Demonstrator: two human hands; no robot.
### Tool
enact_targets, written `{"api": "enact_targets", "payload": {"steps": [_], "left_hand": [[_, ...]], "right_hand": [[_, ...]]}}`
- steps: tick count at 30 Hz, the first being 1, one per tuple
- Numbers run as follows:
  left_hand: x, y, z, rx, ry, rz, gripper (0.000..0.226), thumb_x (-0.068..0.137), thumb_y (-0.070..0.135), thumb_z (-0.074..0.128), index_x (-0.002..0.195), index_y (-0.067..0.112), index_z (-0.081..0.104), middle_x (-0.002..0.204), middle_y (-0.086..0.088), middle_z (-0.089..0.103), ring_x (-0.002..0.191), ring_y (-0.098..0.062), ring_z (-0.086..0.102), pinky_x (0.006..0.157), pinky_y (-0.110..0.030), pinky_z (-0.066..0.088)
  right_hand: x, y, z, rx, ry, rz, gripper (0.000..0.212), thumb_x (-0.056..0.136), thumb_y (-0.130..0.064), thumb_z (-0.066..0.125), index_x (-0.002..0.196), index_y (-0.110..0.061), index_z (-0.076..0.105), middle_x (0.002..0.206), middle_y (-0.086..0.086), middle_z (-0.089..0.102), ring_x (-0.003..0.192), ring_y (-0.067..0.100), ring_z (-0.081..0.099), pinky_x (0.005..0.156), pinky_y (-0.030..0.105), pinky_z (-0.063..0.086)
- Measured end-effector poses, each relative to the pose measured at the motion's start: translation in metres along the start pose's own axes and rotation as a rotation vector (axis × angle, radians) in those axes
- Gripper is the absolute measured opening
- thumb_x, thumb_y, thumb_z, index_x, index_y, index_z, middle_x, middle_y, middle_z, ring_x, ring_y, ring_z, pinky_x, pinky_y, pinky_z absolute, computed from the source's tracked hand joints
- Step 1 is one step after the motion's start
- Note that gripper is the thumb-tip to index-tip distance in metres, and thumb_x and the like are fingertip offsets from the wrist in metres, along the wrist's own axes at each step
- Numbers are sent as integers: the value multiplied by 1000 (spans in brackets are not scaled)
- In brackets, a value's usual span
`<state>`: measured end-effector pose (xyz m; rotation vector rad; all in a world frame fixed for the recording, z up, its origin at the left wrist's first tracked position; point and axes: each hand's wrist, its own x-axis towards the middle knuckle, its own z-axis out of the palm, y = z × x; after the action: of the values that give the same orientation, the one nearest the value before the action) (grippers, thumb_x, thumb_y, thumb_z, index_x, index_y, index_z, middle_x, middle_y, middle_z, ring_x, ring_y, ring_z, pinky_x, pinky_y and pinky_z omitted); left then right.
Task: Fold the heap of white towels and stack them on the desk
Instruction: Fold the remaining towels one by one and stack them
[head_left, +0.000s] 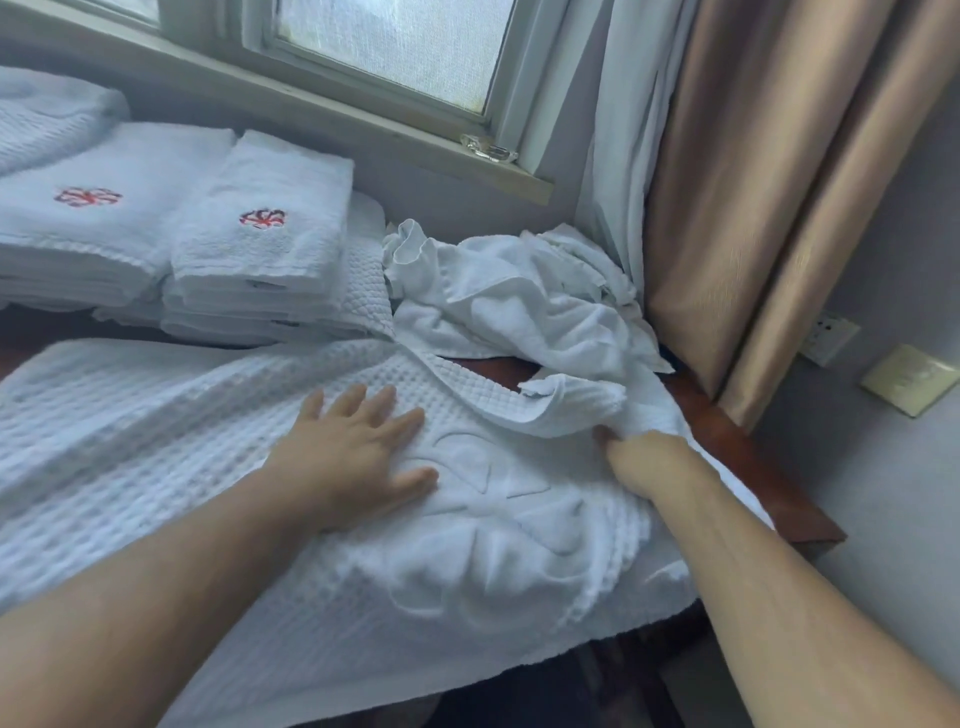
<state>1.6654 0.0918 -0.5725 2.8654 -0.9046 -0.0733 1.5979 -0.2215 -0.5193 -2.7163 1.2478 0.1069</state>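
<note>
Big waffle towel (156, 441) lies spread on the bench (753, 457) in front of me. Left hand (358, 457) presses it flat, fingers straight; right hand (639, 462) pinches its rt edge. Soft, floppy, prob light but bulky, so grab at hem/corners, not mid-cloth.

Right hand (644, 462) fingers buried under towel (545, 410), folded stack (78, 218) cut by left edge, desk (753, 467) mostly covered

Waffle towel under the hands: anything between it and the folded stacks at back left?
Nothing visible. The left hand presses the waffle towel flat, the right hand grips its edge; the folded stacks sit right behind it, the unfolded heap off to their right.
</note>
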Motion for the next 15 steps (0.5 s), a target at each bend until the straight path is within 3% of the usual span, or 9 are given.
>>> {"api": "enact_targets", "payload": {"steps": [2,4,7,9,11,13,15], "left_hand": [[-2,0,0,6,14,54,78,87,82,23,156,48,9,168,8,2,155,-22,-2,122,-56,0],[-4,-2,0,7,-5,106,78,84,83,18,154,52,5,168,11,-1,155,-19,-4,123,-54,-2],[-7,-6,2,9,-37,146,87,72,88,4,153,56,-2,167,15,-7,154,-16,-9,123,-52,-6],[-11,-11,2,11,-38,160,87,71,90,2,151,59,-6,167,17,-9,154,-14,-12,123,-50,-7],[-15,-17,2,12,-40,169,84,72,91,3,149,61,-9,166,20,-11,153,-12,-13,123,-48,-7],[-18,-24,0,24,-46,179,83,72,92,3,149,61,-11,165,21,-13,153,-11,-13,123,-47,-6],[-19,-29,-2,31,-56,192,82,74,92,4,148,61,-11,165,21,-14,153,-10,-13,124,-46,-4]], "right_hand": [[4,8,-6,-59,205,47,79,86,-77,38,134,-15,53,125,10,60,117,34,56,93,43,45],[2,1,-3,-10,383,-102,65,88,-65,50,124,-11,53,117,11,63,107,34,60,76,38,45],[-7,-30,6,194,180,-415,35,92,-52,53,102,-20,63,91,-3,67,80,16,61,59,28,43],[-8,-48,11,265,54,-547,36,93,-53,49,97,-24,68,92,-8,69,86,15,64,64,29,46],[0,-58,16,253,83,-547,50,94,-57,39,118,-22,66,118,2,67,106,24,61,81,33,48],[21,-58,23,65,117,-345,75,93,-69,28,142,-17,49,144,15,49,117,35,53,91,41,46],[42,-49,27,-83,30,-210,81,93,-74,22,148,-18,42,145,16,49,110,34,55,88,42,50]]}}
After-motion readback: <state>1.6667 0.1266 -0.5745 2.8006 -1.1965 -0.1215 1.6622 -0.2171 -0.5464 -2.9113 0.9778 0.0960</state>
